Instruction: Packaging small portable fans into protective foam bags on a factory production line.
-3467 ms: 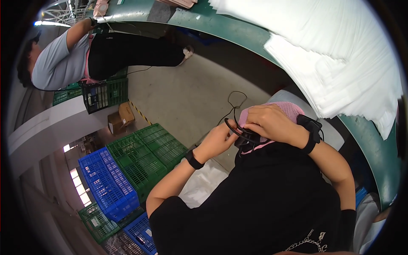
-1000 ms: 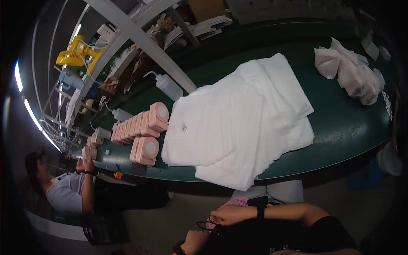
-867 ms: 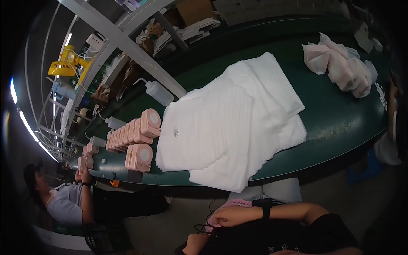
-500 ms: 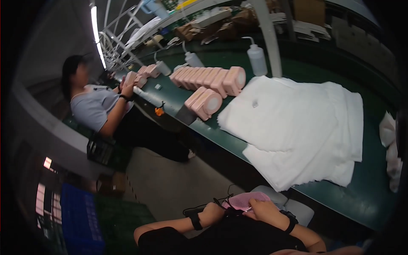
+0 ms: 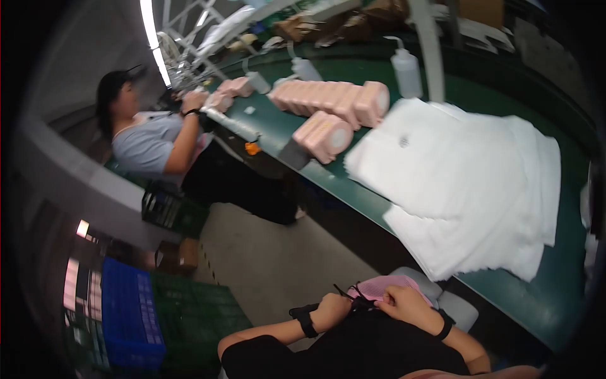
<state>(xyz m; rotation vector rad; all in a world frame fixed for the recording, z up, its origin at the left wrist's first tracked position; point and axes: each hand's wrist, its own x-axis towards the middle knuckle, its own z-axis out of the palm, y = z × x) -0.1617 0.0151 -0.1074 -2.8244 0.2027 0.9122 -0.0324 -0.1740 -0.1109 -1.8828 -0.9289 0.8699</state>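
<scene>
At my waist, my left hand [image 5: 332, 311] is closed, its fingertips on a tangle of black cord [image 5: 361, 302] in front of my black clothing. My right hand [image 5: 407, 307] pinches at the other side of this cord, thumb against forefinger. Loose cord ends stick up between the two hands. Just beyond them, partly behind my right hand, lies pink mesh fabric [image 5: 383, 285]. Both wrists wear black bands. The exact grip is too small to make out.
On the green workbench [image 5: 369, 197] lie stacked white sheets [image 5: 464, 167], with rows of pink round-faced devices [image 5: 328, 136] and a squeeze bottle [image 5: 407, 72] farther off. A co-worker [image 5: 151, 142] stands at the left. Blue crates [image 5: 129, 316] and green crates [image 5: 192, 316] stand lower left, and a grey seat [image 5: 457, 309] sits beside me.
The view has shifted, so the bench things sit higher and farther right. My hands stay at the cord, and my right fingers have closed more tightly. The co-worker's hands are raised closer to the bench.
</scene>
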